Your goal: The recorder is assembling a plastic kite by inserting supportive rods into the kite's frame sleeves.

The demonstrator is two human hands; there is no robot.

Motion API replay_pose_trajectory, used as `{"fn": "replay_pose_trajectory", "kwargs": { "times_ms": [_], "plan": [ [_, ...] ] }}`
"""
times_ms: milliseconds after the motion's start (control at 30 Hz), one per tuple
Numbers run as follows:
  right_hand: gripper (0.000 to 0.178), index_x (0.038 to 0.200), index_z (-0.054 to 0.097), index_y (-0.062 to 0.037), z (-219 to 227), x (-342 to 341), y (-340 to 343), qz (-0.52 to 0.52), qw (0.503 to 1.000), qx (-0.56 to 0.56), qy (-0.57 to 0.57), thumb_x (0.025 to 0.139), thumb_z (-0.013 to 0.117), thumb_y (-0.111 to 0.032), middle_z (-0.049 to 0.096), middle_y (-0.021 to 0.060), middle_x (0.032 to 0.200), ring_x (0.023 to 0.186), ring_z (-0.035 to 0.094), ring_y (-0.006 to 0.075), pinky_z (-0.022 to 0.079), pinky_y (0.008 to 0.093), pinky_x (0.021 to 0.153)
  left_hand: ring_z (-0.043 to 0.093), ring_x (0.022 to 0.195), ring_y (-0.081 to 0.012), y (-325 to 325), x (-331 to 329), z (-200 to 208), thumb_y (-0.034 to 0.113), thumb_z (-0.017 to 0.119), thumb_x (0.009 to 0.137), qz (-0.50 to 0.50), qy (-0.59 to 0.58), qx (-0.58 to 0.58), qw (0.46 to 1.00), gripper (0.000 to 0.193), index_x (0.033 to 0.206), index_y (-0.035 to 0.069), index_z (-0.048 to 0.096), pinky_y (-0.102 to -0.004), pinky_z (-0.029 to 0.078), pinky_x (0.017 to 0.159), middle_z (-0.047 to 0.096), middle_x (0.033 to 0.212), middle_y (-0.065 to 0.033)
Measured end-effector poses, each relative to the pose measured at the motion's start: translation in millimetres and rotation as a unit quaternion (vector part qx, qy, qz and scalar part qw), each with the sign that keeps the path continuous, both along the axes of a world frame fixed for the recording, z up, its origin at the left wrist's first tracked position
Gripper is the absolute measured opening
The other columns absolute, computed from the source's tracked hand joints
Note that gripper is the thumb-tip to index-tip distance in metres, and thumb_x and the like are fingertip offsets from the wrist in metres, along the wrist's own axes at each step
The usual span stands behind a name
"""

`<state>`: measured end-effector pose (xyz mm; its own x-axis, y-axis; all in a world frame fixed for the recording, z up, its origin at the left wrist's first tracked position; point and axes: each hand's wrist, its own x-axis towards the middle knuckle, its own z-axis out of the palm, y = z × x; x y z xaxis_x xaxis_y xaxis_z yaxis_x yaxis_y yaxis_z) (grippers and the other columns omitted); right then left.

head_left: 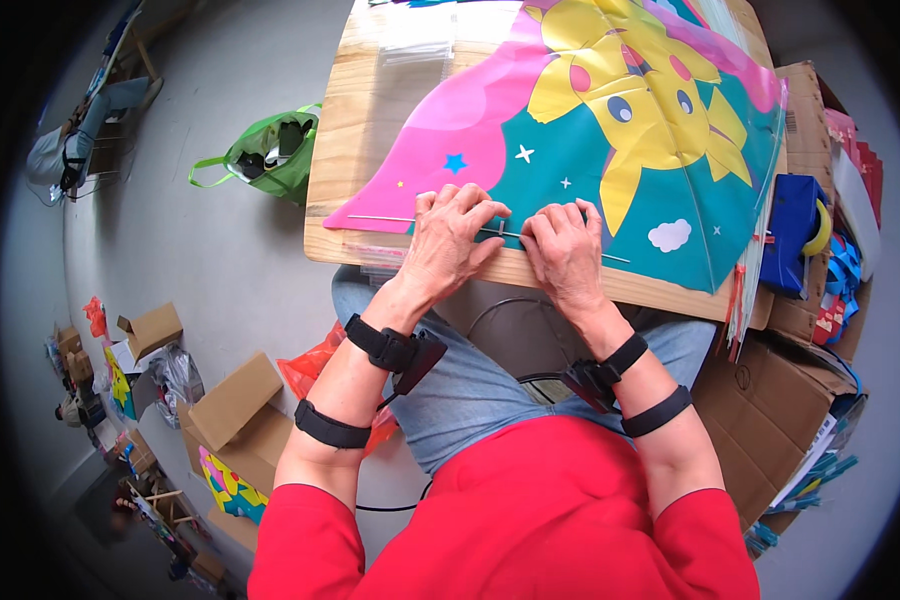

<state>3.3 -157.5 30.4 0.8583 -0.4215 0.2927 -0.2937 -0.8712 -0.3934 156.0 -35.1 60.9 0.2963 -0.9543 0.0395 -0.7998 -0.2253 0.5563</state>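
A colourful kite (560,150) in thin sheet, pink and teal with a large yellow cartoon figure, is spread over a wooden table (355,120). Along its near edge runs a thin grey rod (370,218), with a small dark joint (501,228) near the middle. My left hand (448,235) has its fingers closed on the rod just left of that joint. On the other side, my right hand (564,250) pinches the rod with bent fingers. The stretch of rod under each hand is hidden. Both hands rest at the table's front edge.
Clear plastic sleeves (410,75) lie at the table's left. A green bag (285,155) stands on the floor beyond. Right of the table are a blue tape dispenser (792,235) and cardboard boxes (760,420). An open carton (235,410) sits at lower left.
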Motion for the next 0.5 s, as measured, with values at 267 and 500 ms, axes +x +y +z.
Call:
{"fn": "replay_pose_trajectory", "kwargs": {
  "times_ms": [267,500],
  "plan": [
    [0.012,0.084,0.062,-0.0116,2.2,-1.2,-0.1,-0.001,1.000,-0.002,-0.003,0.080,0.073,-0.013,0.057,0.0032,0.086,0.092,0.059,0.0215,0.038,0.0483,0.102,0.056,0.109,-0.0241,-3.1,-3.5,-8.7,0.017,0.076,0.081,0.014,-0.007,0.001,1.000,0.025,0.105,0.015,0.067,-0.0423,0.034,0.099,0.060,0.105,-0.0034],
    [0.011,0.084,0.062,-0.0114,-0.8,-0.1,0.6,-0.005,1.000,-0.008,-0.008,0.081,0.072,-0.013,0.057,0.0033,0.086,0.091,0.059,0.0215,0.038,0.0482,0.102,0.057,0.108,-0.0231,-3.2,-1.8,-10.1,0.017,0.076,0.082,0.017,-0.001,0.003,1.000,0.021,0.101,0.015,0.067,-0.0466,0.032,0.102,0.060,0.103,-0.0018]
  ]
}}
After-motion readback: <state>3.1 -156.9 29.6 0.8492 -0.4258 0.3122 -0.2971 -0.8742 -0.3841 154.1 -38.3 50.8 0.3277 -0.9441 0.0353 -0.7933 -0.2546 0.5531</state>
